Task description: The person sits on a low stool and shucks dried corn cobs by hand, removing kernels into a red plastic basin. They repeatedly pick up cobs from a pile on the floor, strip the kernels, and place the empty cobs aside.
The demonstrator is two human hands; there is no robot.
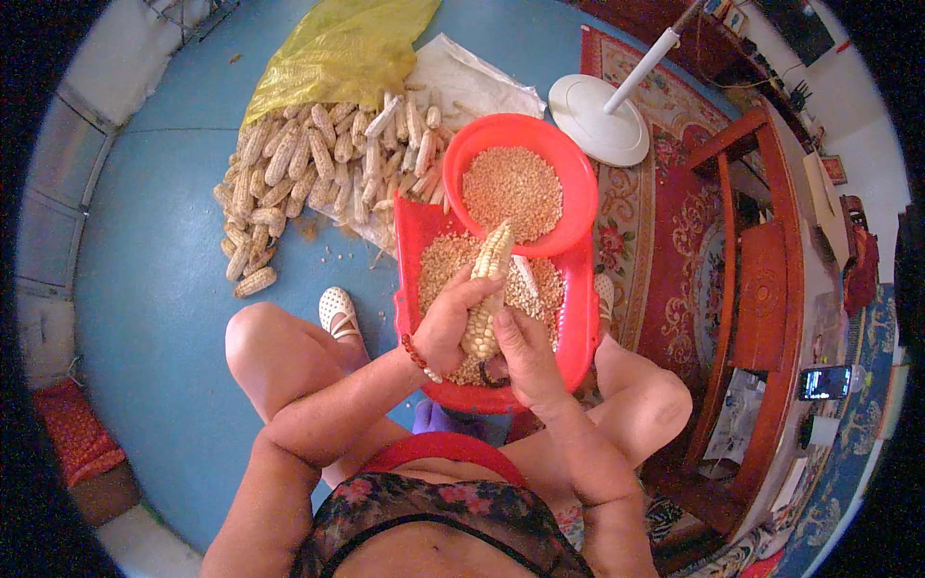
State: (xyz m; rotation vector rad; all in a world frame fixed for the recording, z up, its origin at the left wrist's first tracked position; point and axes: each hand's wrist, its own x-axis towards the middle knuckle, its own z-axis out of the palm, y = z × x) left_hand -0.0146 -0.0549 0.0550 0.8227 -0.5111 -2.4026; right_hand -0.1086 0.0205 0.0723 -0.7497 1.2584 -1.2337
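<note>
An ear of dried corn (485,321) is tilted upward over a red plastic basin (408,289), with part of its kernels stripped off. My left hand (449,318) wraps around the ear from the left. From the right, my right hand (531,357) grips its lower part, thumb against the kernels. Below the ear, by my right fingers, shows a small dark curved object (494,373), partly hidden. Loose kernels (444,264) cover the basin's bottom, and a bare cob (525,274) lies on them. A round red bowl (579,184) of kernels rests over the basin's far end.
Unshelled ears (282,159) lie piled on the blue floor (173,238), beside stripped cobs (412,126). A yellow plastic sack (340,58) and a white sack (473,72) lie behind. Right are a white stand base (592,123), a patterned rug (668,238) and wooden furniture (766,289).
</note>
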